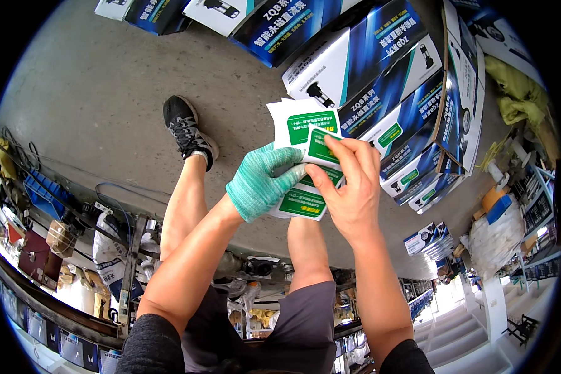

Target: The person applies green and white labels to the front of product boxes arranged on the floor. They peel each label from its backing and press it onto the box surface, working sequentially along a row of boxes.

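My left hand (pixel 258 182), in a green knitted work glove, grips a stack of sticker sheets (pixel 302 204) between thumb and fingers. The sheets are white with rounded green labels in rows. My bare right hand (pixel 353 187) pinches one green-and-white sticker (pixel 320 147) between thumb and fingers, over the middle of the sheets. Whether that sticker is fully off its backing cannot be made out. Beyond my right hand stand stacked blue-and-white cartons (pixel 380 93); several lower ones carry a similar green label (pixel 390 134).
More cartons (pixel 280 31) line the far edge on the concrete floor (pixel 100 81). A cluttered bench with a blue crate (pixel 45 194) runs along the left. Yellow-green sacking (pixel 511 87), a wrapped bundle (pixel 497 234) and white steps (pixel 458 340) lie to the right.
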Motion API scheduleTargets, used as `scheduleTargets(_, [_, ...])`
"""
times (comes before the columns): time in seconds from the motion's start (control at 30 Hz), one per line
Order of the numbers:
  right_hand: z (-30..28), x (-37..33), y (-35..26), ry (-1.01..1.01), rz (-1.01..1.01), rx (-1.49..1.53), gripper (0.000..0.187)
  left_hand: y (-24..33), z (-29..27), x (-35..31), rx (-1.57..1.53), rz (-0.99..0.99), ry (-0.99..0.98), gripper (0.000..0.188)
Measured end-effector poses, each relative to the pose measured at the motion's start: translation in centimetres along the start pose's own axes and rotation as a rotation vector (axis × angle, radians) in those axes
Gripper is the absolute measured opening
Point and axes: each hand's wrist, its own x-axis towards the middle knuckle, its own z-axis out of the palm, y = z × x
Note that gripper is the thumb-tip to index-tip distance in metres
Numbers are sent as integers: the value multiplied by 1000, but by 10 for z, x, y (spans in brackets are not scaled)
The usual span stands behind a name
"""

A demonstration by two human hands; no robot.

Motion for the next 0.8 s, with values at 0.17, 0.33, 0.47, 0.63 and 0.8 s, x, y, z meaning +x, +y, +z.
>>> scheduleTargets(0.17, [-1, 7, 3, -126, -22, 128, 41, 8, -9, 1, 19, 76, -82, 36])
scheduleTargets(0.33, [3, 12, 1, -84, -105, 119, 31, 4, -16, 1, 119, 287, -131, 37])
scheduleTargets(0.47, [6, 10, 7, -19, -199, 72, 25, 5, -9, 1, 51, 105, -70, 37])
scheduleTargets(0.63, [7, 13, 9, -42, -192, 44, 20, 8, -4, 3, 66, -48, -18, 34])
scheduleTargets(0.8, [6, 16, 9, -123, -176, 39, 19, 3, 1, 6, 102, 111, -14, 28])
